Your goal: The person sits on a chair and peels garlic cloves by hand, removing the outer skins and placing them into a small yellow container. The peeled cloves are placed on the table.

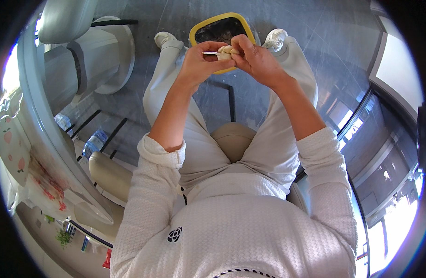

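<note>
My left hand (199, 62) grips a pale garlic bulb (225, 52), whose dry stem points left between thumb and fingers. Some cloves look bare, with whitish skin around them. The fingertips of my right hand (256, 60) pinch the bulb's right side; whether a loose piece lies between them is hidden. Both hands are close together above a waste bin (197, 30) with a yellow rim and a dark liner. Dark and light scraps (224, 34) show inside it, and my hands cover part of its near side.
At left is a table with a glossy edge (51, 132), holding a plastic bag (46, 194) and a strawberry-patterned item (11, 149). Chairs (107, 177) and bottled water (95, 141) stand beneath and beside it. A glossy dark panel (376, 149) rises at right. My shoes flank the bin.
</note>
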`<state>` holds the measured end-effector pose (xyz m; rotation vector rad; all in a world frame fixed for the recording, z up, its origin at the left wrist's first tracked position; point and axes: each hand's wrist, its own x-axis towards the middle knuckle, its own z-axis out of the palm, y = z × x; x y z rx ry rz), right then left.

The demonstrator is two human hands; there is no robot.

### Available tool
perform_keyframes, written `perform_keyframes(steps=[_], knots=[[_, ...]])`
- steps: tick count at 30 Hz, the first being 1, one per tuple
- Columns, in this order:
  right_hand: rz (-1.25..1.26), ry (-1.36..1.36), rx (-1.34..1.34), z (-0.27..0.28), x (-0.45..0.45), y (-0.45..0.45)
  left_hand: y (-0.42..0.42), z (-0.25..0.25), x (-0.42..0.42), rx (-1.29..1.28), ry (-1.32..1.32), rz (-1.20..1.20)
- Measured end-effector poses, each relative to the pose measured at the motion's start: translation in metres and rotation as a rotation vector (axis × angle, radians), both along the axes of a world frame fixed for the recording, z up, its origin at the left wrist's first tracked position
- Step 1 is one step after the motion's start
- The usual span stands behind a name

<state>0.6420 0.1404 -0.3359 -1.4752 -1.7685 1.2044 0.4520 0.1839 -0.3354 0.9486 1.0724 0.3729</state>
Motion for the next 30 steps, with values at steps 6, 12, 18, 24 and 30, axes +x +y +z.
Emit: perform_keyframes(steps=[6,12,18,24,30], knots=[[-0.207,0.287,0.017,-0.014,-0.001,-0.005,0.002,0.008,0.002,-0.100,-0.155,0.041],[-0.367,0.942,-0.555,-0.005,0.012,-0.004,0.004,0.017,0.001,-0.078,-0.216,0.015],[-0.520,1.170,-0.641,0.014,0.010,-0.002,0.008,0.029,0.007,0.148,-0.098,-0.055],[-0.351,0.580,-0.483,0.025,-0.005,0.006,0.004,0.017,0.007,0.306,0.022,-0.045],[-0.180,0.158,-0.095,0.013,-0.014,0.003,0.004,0.023,0.008,0.429,0.128,-0.058]])
